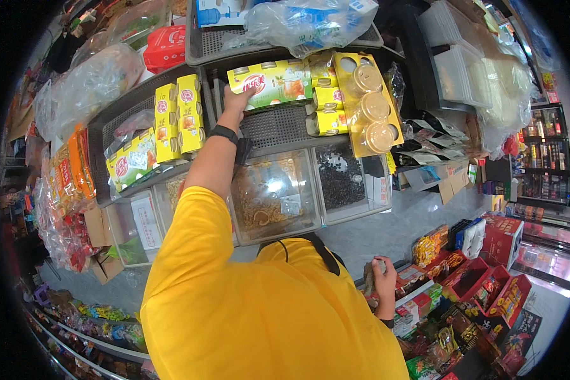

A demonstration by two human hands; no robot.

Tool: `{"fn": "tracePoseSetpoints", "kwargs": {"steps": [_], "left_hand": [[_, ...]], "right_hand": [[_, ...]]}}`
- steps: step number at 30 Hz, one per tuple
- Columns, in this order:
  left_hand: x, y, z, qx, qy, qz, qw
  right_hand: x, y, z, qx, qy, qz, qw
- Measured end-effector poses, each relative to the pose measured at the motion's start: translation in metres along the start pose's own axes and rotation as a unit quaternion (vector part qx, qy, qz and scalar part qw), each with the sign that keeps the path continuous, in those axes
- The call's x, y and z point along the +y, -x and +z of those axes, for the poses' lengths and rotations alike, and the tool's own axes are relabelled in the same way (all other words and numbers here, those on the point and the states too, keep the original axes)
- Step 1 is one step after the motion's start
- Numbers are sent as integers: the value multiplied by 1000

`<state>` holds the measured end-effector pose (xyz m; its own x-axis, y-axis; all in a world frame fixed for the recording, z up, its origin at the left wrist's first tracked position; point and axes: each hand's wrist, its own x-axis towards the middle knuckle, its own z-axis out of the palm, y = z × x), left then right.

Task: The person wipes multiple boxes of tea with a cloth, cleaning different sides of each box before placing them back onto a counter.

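Note:
My left hand (pixel 237 100) reaches forward into a dark perforated plastic crate (pixel 275 127). It grips the lower left corner of a yellow and green multipack of drink cups (pixel 282 84), with its far fingers hidden. Right of that pack lie smaller yellow cup packs (pixel 330 122) and a tilted yellow cardboard carrier with cups (pixel 370 107). In the neighbouring crate, two yellow packs (pixel 178 118) stand beside another yellow and green pack (pixel 132 160). Down at my right side, my right hand (pixel 385 278) holds a greyish-brown cloth (pixel 369 279).
Clear-lidded bins of dry food (pixel 275 194) and dark pieces (pixel 339 178) line the near edge of the crates. A plastic bag (pixel 308 23) lies on a farther crate. Red snack boxes (pixel 465 280) stand at right, and shelves of packaged goods (pixel 99 327) at lower left.

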<state>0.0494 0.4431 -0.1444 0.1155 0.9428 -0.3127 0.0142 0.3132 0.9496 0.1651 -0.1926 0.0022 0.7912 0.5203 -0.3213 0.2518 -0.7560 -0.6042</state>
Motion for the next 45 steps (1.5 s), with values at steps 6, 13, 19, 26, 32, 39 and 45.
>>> {"fn": "tracePoseSetpoints", "kwargs": {"steps": [6,13,19,26,32,39,45], "left_hand": [[-21,31,-20,-28,-26,173,984],[-4,91,-11,-12,83,165,983],[20,118,21,-6,86,12,996],[46,210,16,68,-17,174,982],[89,346,6,87,-33,343,935],[115,483,26,83,-202,470,856],[119,537,33,39,-257,531,807]], "right_hand": [[-6,-5,-1,-13,27,45,999],[8,-11,1,-50,36,-27,998],[17,-33,-11,-82,17,-70,994],[55,-63,-49,-52,-67,-92,992],[22,-80,-116,1,-453,-119,884],[-130,-92,-167,166,-419,-430,782],[-222,-81,-138,87,-169,-648,738]]}}
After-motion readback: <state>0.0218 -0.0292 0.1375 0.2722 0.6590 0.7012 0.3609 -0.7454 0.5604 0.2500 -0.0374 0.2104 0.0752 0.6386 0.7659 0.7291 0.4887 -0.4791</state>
